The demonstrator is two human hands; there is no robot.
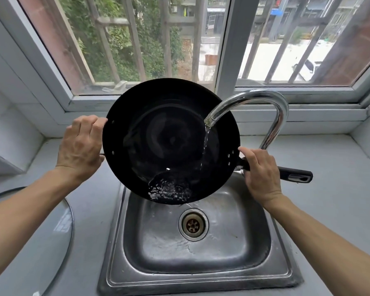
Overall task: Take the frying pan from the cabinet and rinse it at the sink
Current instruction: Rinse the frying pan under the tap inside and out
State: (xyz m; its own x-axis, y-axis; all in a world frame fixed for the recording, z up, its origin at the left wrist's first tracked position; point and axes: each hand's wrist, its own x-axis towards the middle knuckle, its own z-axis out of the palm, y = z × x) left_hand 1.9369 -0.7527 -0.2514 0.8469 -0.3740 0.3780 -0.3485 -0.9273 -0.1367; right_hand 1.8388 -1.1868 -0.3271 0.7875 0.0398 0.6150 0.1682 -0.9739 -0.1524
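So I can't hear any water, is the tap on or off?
On. A stream runs from the faucet spout into the tilted frying pan, pooling at its lower edge over the sink.

No readable text anywhere in frame. Frying pan (171, 139) centre frame: plain black, no brand mark visible. Pan handle (295, 175) at right: metal inset, nothing legible on it. Faucet (254, 99) upper right: bare chrome, no lettering. Sink (201, 272) lower centre: no stamp readable. Buildings through window, top right: blurred, any signs too small to read.
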